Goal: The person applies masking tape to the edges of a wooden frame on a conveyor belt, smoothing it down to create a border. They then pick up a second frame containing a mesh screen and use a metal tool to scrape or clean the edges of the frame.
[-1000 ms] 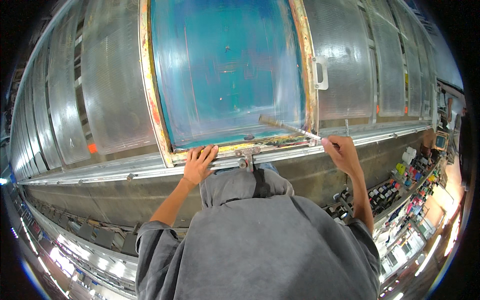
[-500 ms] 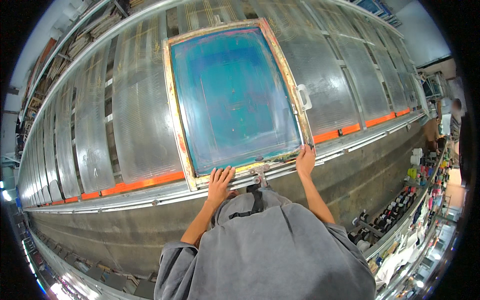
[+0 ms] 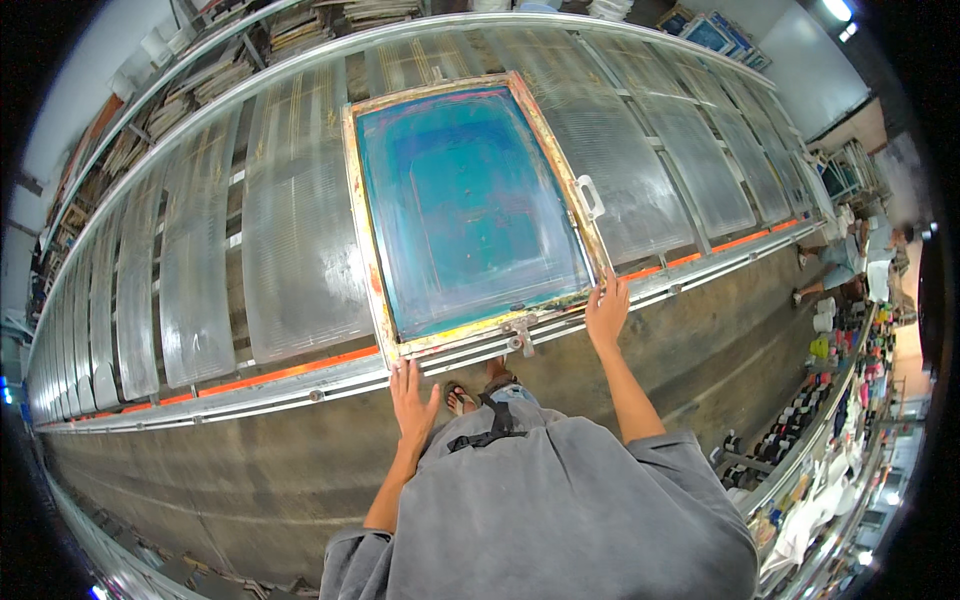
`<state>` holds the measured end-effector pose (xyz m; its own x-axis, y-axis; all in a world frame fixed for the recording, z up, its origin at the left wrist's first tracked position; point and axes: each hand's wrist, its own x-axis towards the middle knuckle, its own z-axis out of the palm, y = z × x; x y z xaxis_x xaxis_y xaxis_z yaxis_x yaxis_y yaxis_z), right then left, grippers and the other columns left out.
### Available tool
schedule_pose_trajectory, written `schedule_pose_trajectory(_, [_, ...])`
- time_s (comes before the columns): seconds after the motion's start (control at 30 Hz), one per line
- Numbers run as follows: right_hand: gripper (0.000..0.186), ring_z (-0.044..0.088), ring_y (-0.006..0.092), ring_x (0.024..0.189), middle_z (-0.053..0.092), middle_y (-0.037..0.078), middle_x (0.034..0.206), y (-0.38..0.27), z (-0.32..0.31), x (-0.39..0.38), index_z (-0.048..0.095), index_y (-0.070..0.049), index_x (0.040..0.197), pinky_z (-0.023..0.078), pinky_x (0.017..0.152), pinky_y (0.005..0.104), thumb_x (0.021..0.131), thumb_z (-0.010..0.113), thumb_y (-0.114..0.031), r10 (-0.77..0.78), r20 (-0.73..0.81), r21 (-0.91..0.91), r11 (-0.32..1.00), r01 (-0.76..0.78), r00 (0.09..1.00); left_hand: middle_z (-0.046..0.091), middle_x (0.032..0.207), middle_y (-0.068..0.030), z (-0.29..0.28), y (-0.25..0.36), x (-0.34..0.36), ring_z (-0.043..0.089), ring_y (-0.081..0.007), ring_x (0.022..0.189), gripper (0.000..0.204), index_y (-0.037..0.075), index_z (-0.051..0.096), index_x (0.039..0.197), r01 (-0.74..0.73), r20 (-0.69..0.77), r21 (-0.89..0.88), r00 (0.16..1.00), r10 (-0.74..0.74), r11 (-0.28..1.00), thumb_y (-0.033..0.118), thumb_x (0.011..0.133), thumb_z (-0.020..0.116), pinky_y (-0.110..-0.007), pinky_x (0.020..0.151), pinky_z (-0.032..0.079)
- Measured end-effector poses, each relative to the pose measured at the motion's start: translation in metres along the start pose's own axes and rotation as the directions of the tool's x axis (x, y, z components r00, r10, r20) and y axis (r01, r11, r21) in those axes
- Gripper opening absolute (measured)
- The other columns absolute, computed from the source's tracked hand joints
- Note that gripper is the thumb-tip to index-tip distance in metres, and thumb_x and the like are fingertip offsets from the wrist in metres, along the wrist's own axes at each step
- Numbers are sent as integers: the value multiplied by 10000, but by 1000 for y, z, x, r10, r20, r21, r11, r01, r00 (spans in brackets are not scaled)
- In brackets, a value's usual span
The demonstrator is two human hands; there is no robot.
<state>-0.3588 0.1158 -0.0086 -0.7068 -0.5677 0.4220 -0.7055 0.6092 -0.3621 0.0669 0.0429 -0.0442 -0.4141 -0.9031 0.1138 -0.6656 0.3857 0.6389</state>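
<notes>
A wooden screen frame [image 3: 365,215] with teal mesh [image 3: 465,205] lies flat on a long printing table [image 3: 200,290]. A white handle [image 3: 590,196] sits on the frame's right side, and a metal clamp [image 3: 519,332] is on its near edge. My right hand [image 3: 607,312] rests with straight fingers on the frame's near right corner. My left hand [image 3: 413,396] hangs just below the frame's near left corner, fingers apart, touching nothing that I can see. I stand in a grey shirt close against the table's rail.
The table carries several translucent ribbed panels, with an orange strip [image 3: 300,368] along its near metal rail. The floor [image 3: 250,480] is concrete. Racks of ink bottles [image 3: 810,400] stand at the right. Another person [image 3: 850,255] is at the far right. Stacked sheets [image 3: 300,25] line the back shelves.
My head has risen, so more of the table shows. The left hand has come off the frame's near edge and dropped below the rail. The right hand stays at the near right corner.
</notes>
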Motion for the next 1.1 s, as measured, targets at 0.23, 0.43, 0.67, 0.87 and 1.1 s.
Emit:
schedule_pose_trajectory(0.23, [253,674,453,881,705,227,919,51,-106,-209,664,-38,984,518,751,528,956,608,-284,0,808,111,982,-153,590,443,1574,-207,-10,-21,-59,391,-408,1465,537,-2,554,1428,187,-131,-126,970,-203,974,137,926,686,-484,1181,342])
schedule_pose_trajectory(0.43, [287,688,387,971,685,263,991,71,-140,-358,660,12,992,539,813,492,931,595,-261,169,975,-217,872,-438,-146,606,1381,-182,2,-24,-56,557,-372,1286,313,9,689,1219,175,-101,-189,975,-197,966,145,937,675,-447,1087,431])
schedule_pose_trajectory(0.67, [291,688,363,991,695,239,1013,81,-157,-380,669,24,1036,563,810,477,938,609,-243,334,928,-366,734,-572,-164,711,1145,-156,15,-13,-51,671,-345,1083,174,15,732,1044,63,16,-277,998,-61,959,136,933,674,-407,953,519])
schedule_pose_trajectory(0.87, [298,687,342,1008,704,218,1033,85,-159,-372,676,35,1073,584,807,464,944,622,-228,382,915,-378,700,-607,-129,733,1052,-156,13,-17,-57,694,-341,1016,171,32,746,1024,99,94,-248,993,-78,964,156,943,661,-400,903,529])
schedule_pose_trajectory(1.1, [310,686,318,1028,715,194,1056,85,-162,-365,685,47,1117,608,805,449,951,636,-210,413,902,-401,694,-598,-125,744,995,-168,18,-25,-72,713,-347,960,222,19,753,1019,201,103,-266,978,-180,943,206,951,654,-411,858,542])
